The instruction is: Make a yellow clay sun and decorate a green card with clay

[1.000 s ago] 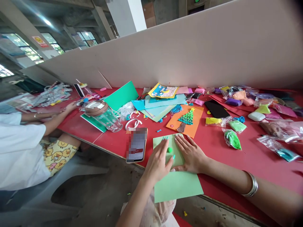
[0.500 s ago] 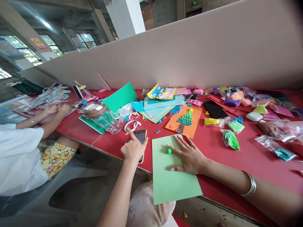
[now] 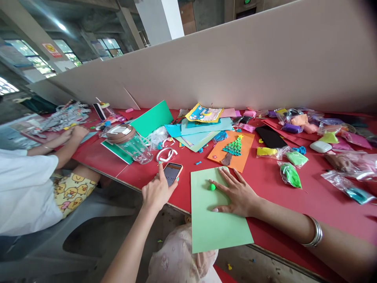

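My left hand [image 3: 156, 192] grips a smartphone [image 3: 173, 171] near the table's front edge, the index finger along its left side and the thumb by its lower right. Digits show on the lit screen. Flat on a light green sheet of paper [image 3: 218, 232], my right hand [image 3: 237, 192] lies with its fingers spread. A small bright green clay ball [image 3: 212, 187] sits on the sheet, right by the index fingertip. The paper's near end hangs over the table edge. Just beyond it lies an orange card [image 3: 246, 151] with a clay tree [image 3: 232, 147].
A clear cup with a brown lid [image 3: 119, 133] and white rings [image 3: 167, 154] lie left of the phone. Stacked papers [image 3: 206, 127], a black phone [image 3: 269, 136] and several clay bags [image 3: 290, 175] spread behind and right. Another person's hands [image 3: 75, 133] are at far left.
My left hand has shifted left, and the smartphone has turned and moved slightly up, away from the table edge. My right hand stays spread on the paper.
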Tool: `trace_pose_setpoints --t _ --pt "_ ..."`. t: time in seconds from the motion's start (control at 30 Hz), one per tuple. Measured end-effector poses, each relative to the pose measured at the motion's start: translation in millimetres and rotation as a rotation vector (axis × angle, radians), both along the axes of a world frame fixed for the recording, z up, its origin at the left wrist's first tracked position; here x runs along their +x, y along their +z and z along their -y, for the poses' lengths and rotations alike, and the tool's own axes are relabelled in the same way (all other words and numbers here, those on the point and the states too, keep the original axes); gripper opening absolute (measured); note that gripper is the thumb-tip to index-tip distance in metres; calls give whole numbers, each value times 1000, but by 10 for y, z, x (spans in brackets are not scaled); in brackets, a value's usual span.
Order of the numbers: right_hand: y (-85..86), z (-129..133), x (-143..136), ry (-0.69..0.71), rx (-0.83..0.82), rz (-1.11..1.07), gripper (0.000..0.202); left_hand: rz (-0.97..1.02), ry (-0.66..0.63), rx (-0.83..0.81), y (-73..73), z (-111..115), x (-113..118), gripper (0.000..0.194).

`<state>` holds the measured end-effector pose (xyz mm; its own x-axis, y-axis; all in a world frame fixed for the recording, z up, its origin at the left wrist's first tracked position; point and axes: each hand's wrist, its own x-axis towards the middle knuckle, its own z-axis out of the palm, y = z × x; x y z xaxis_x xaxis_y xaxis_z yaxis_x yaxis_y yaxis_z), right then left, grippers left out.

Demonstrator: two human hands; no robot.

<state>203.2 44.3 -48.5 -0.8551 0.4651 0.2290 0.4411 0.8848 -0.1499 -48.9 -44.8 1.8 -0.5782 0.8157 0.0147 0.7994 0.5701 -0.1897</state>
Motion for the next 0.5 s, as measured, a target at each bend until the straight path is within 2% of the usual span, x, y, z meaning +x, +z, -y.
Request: trace_pose_setpoints --t 0.17,0.27,0.33,0.4,0.5 --pt "14 6 -14 -2 17 22 89 73 -17 -40 42 11 -60 80" --pt "5 4 -17 -12 10 21 94 177 -51 -7 -12 203 -152 89" --pt "-9 -1 -14 -8 16 13 98 216 -14 38 -77 383 -211 95" --pt "-25 -6 -11 2 31 2 99 226 39 115 -144 548 -253 92" --pt "-41 -9 -8 1 49 -1 98 241 11 284 -221 696 -286 86"
